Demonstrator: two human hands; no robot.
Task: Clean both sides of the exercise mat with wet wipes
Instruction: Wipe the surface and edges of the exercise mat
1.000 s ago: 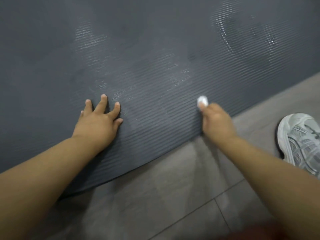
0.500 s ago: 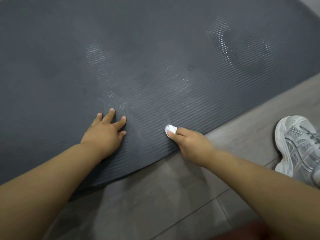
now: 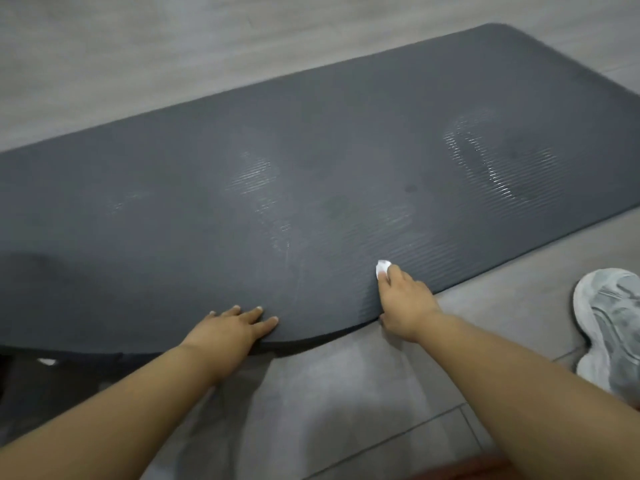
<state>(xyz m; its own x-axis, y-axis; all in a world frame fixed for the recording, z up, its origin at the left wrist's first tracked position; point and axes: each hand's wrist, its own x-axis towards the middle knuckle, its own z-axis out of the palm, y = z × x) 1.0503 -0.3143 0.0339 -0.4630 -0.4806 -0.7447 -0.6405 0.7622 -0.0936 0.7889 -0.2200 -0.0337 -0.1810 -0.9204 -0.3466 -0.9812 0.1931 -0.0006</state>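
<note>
Left hand: the left hand [image 3: 231, 329] lies flat, fingers straight, pressing the near edge of the mat.
Mat: the dark grey ribbed exercise mat [image 3: 332, 174] is spread on the grey tiled floor [image 3: 346, 410], with pale streaky patches on its surface.
Right hand: the right hand [image 3: 406, 299] pinches a small white wet wipe [image 3: 383, 269] against the mat near its near edge.
Shoe: a grey sneaker [image 3: 611, 323] rests on the floor, well right of the mat.

The mat [image 3: 311, 188] looks like matt, finely ribbed dark foam with damp shiny streaks; the floor [image 3: 346, 410] is smooth grey tile; the shoe [image 3: 613, 327] is mesh.
</note>
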